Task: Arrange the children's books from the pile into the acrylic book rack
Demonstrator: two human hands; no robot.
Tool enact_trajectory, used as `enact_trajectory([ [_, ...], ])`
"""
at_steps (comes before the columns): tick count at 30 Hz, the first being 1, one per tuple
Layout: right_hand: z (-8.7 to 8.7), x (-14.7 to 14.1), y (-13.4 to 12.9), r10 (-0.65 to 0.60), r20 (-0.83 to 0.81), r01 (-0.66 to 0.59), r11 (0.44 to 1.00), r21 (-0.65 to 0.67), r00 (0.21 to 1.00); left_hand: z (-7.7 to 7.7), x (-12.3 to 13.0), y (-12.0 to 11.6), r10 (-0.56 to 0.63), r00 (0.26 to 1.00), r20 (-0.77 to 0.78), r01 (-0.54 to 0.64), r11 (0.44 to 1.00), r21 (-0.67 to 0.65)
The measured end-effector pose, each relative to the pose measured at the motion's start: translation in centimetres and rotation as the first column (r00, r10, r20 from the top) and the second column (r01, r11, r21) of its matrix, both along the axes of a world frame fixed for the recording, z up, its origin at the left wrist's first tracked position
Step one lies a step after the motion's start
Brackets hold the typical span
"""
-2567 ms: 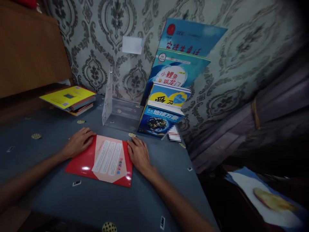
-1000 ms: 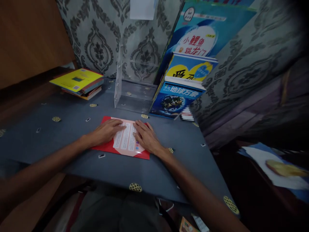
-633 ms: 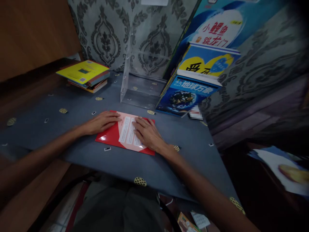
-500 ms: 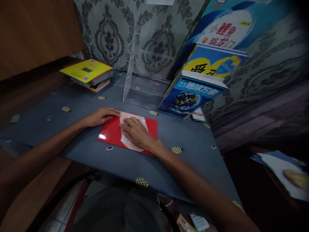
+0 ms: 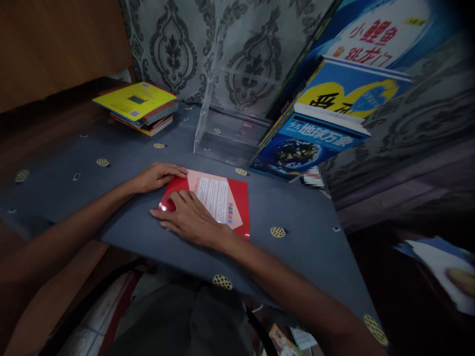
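A thin red book (image 5: 242, 202) lies flat on the table, its cover carrying a pink panel with white text blocks. My left hand (image 5: 158, 177) rests at its upper left corner, fingers stretched out and lying low against the edge. Over the lower left part of the cover is my right hand (image 5: 191, 217), palm down. Its fingers are bent a little and apart, with one reaching past the book's left edge. The right hand hides the book's lower left corner and part of its lower edge.
A pile of books topped by a yellow one (image 5: 135, 101) stands at the back left. Behind the red book is a clear acrylic stand (image 5: 222, 143). Blue books (image 5: 300, 148) lean upright at its right side. The table (image 5: 122, 217) has a grey-blue patterned cover.
My right hand has slid from the middle of the red book to its lower left corner, uncovering the text on the pink panel. The left hand stays at the upper left corner.
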State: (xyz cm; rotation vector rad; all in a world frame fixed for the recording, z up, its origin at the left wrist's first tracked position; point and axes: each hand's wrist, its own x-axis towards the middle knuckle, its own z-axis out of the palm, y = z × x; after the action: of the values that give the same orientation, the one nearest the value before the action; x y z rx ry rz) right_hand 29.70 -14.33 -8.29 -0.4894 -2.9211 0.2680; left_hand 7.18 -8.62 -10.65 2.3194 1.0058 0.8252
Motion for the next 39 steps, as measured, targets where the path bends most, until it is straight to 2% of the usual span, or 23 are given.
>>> enact_trajectory([
  [5, 0.2, 1.9, -1.6, 0.059, -0.013, -0.060, 0.998, -0.025, 0.998, 0.2, 0.0, -0.3, 0.025, 0.997, -0.075, -0.023, 0.999, 0.023],
  [9, 0.2, 5.4, -1.2, 0.055, -0.030, -0.057, 0.997, -0.060, 0.998, 0.2, 0.1, -0.5, 0.074, 0.985, -0.154, -0.070, 0.997, 0.029],
  [11, -0.3, 7.6, 0.0, -0.015, -0.039, 0.012, 0.996, -0.093, 0.999, 0.0, 0.1, -0.5, 0.108, 0.973, -0.202, -0.103, 0.994, 0.039],
  [14, -1.6, 11.2, 2.9, -0.217, -0.060, 0.207, 0.969, -0.135, 0.974, -0.1, 0.1, -0.4, 0.144, 0.948, -0.284, -0.130, 0.989, 0.065],
  [17, -3.1, 14.1, 5.8, -0.472, -0.117, 0.450, 0.876, -0.173, 0.874, 0.5, 0.5, -0.3, 0.172, 0.909, -0.379, -0.139, 0.984, 0.113],
  [19, -3.7, 15.2, 7.1, -0.521, -0.181, 0.480, 0.848, -0.226, 0.834, 1.3, 1.4, -0.3, 0.202, 0.870, -0.450, -0.140, 0.976, 0.167],
  [21, -4.1, 15.7, 7.8, -0.524, -0.248, 0.459, 0.844, -0.278, 0.814, 2.1, 3.2, -0.3, 0.217, 0.833, -0.508, -0.117, 0.968, 0.221],
  [25, -4.0, 16.1, 8.0, -0.528, -0.305, 0.402, 0.828, -0.391, 0.792, 2.9, 8.8, 0.2, 0.099, 0.842, -0.531, 0.034, 0.971, 0.235],
  [28, -3.8, 16.2, 7.9, -0.525, -0.309, 0.356, 0.811, -0.465, 0.793, 2.6, 13.1, 0.7, 0.018, 0.846, -0.533, 0.138, 0.958, 0.251],
  [30, -3.8, 16.3, 7.9, -0.524, -0.320, 0.341, 0.807, -0.482, 0.789, 2.4, 15.0, 0.7, -0.025, 0.835, -0.550, 0.202, 0.943, 0.265],
  [33, -4.0, 16.3, 8.0, -0.523, -0.328, 0.341, 0.811, -0.475, 0.787, 2.5, 16.2, -0.4, -0.111, 0.816, -0.567, 0.310, 0.912, 0.268],
  [36, -4.2, 16.1, 8.1, -0.525, -0.325, 0.354, 0.815, -0.459, 0.787, 2.9, 15.9, -2.5, -0.216, 0.811, -0.544, 0.401, 0.882, 0.247],
  [39, -4.0, 15.9, 7.7, -0.534, -0.305, 0.387, 0.816, -0.430, 0.788, 3.3, 15.4, -4.5, -0.297, 0.810, -0.506, 0.444, 0.874, 0.198],
])
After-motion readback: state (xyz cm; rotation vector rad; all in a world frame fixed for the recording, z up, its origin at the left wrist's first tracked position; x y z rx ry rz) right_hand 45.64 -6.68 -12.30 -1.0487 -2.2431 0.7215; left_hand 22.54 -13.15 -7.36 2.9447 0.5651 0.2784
